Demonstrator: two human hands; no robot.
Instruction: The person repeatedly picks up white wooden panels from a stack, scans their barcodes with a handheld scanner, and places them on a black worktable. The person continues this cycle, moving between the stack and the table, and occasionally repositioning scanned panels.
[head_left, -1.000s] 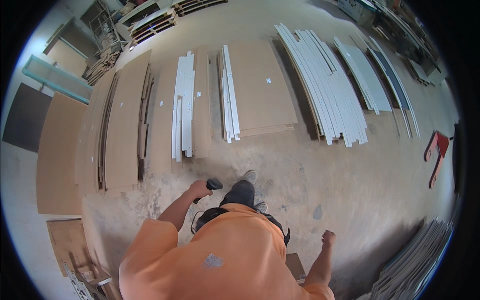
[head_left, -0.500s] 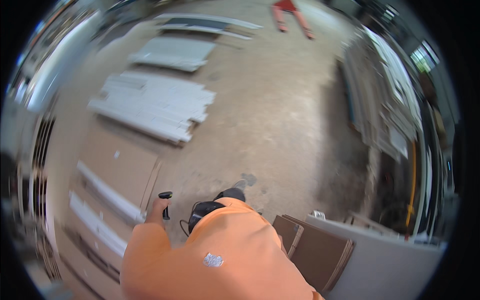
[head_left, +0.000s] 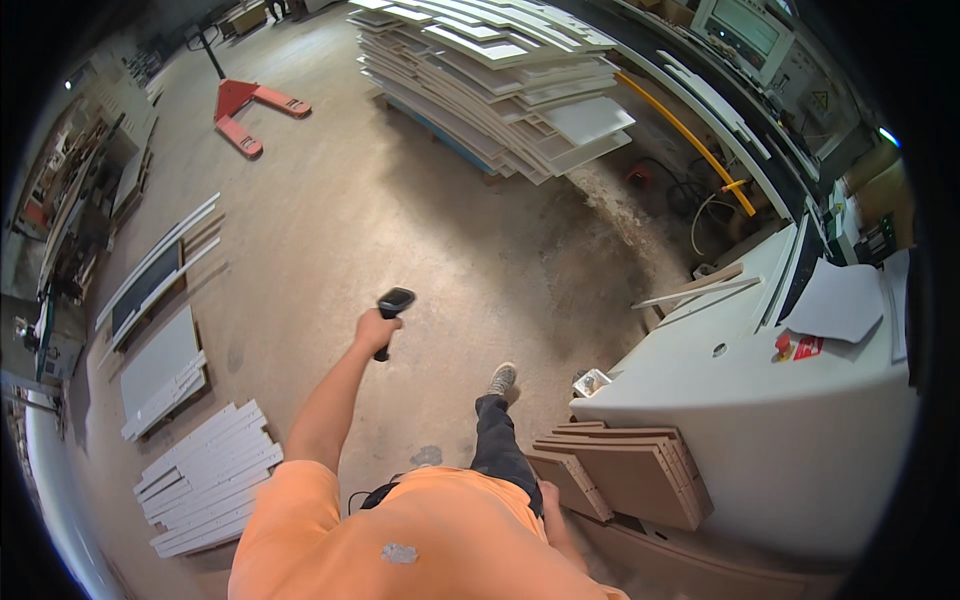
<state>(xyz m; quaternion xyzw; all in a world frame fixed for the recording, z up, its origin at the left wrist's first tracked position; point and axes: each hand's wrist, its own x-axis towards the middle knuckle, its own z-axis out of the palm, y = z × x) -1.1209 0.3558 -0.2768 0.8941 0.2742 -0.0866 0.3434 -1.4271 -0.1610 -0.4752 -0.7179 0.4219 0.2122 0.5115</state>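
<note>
Left hand (head_left: 376,328) closed around the grip of a black handheld scanner (head_left: 397,299), fingers wrapped, arm reaching forward. Landmark for places: the white machine housing (head_left: 740,410). Scanner is held above the floor, well apart from the housing, out to its left. Its long axis runs away from the person, the wide head at the far end and tipped slightly to the housing side; the grip's butt points back toward the body.

Right hand (head_left: 549,496) hangs low by the thigh, just left of the housing's near end; finger posture is partly hidden, so cannot tell whether it is spread or curled. Nearest to it: brown panels (head_left: 650,480), standing on edge beside the housing. Contact with them cannot be judged.

Key relation: scanner lies within the left hand, forward and left of the right hand; left is the nearer. Right is nearer the housing and panels.

Beyond the housing to the far left: a stack of pale boards (head_left: 490,95), then a red pallet jack (head_left: 238,100). White strips (head_left: 210,480) lie well left of the housing.
</note>
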